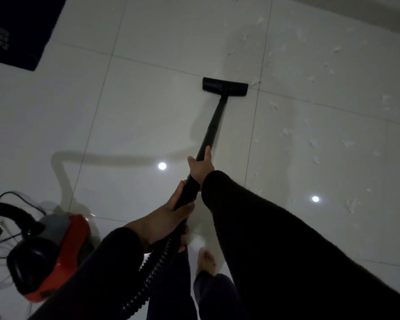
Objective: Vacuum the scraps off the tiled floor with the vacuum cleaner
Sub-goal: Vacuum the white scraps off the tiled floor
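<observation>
With the left hand [169, 218] wrapped round the hose cuff and the right hand [201, 166] gripping the wand [214, 125], the floor nozzle [225, 87] sits just left of the paper scraps [314, 144], so a fast push could scatter them.

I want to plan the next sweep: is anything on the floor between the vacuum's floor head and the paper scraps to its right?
Nothing visible. The floor head sits on bare tile, and the nearest scraps lie just off its right end, more beyond.
</observation>
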